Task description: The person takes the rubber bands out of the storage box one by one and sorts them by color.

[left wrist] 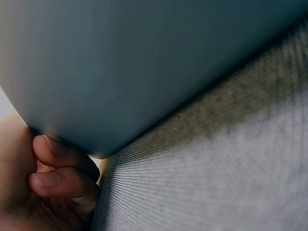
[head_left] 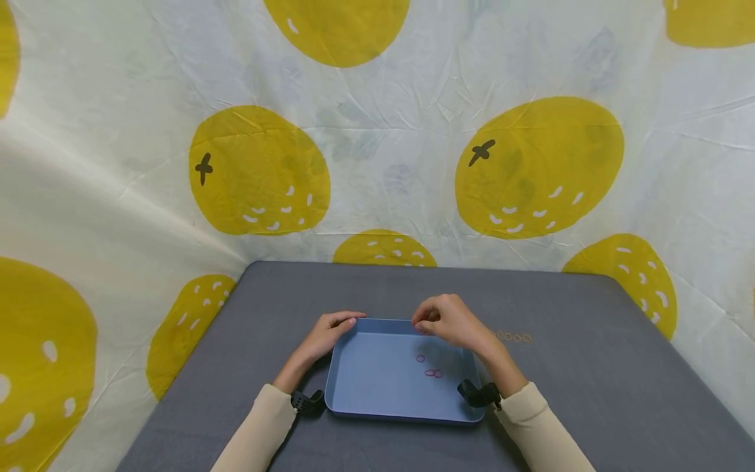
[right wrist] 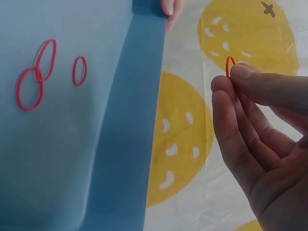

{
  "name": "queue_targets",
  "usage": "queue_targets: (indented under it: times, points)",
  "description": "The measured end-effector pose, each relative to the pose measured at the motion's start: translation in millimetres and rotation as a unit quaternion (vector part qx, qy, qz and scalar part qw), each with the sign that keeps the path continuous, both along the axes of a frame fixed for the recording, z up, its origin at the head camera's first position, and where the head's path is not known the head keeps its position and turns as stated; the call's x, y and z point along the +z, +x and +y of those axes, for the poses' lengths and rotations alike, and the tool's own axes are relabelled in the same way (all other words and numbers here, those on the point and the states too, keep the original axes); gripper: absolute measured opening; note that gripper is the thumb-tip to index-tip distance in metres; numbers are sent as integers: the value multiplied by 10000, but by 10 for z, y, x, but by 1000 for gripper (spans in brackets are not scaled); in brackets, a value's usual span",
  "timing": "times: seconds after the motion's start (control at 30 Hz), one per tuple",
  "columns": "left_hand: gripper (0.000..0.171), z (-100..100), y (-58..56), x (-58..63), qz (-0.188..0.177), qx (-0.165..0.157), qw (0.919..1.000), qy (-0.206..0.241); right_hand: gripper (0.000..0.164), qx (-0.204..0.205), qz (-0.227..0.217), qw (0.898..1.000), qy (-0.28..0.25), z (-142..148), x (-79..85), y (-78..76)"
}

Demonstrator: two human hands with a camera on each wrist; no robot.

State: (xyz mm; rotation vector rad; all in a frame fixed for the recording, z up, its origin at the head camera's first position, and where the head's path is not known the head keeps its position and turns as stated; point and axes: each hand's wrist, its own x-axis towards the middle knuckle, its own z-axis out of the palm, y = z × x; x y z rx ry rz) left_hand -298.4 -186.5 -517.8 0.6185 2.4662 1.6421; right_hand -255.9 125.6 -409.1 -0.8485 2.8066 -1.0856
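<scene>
My right hand point(head_left: 451, 321) is raised over the far right part of a blue tray point(head_left: 377, 387). Between its thumb and index fingertip it pinches a small red rubber band point(right wrist: 227, 68), whose loop sticks up past the fingertips in the right wrist view. Inside the tray lie three more red rubber bands: a single one point(right wrist: 74, 72) and two overlapping ones point(right wrist: 30, 109). My left hand point(head_left: 324, 335) holds the tray at its far left corner, thumb on the rim. In the left wrist view, its curled fingers point(left wrist: 65, 182) sit against the tray's outer wall.
A row of several orange rubber bands point(head_left: 517, 339) lies on the grey table point(head_left: 590, 367), right of the tray and partly hidden by the right wrist. Behind the table hangs a white cloth point(head_left: 389, 164) with yellow fruit prints.
</scene>
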Motion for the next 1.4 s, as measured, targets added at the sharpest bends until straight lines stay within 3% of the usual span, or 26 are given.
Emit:
queue_targets:
  times: [0.6, 1.0, 1.4]
  points:
    - [33, -6, 9, -14, -3, -7, 10000, 32, 6, -187, 428, 9989, 55, 214, 142, 107]
    - [34, -14, -3, -18, 73, -114, 9999, 47, 6, -357, 571, 9977, 122, 565, 181, 161]
    - [34, -17, 5, -20, 140, -111, 9998, 27, 5, -666, 436, 9967, 135, 979, 131, 200]
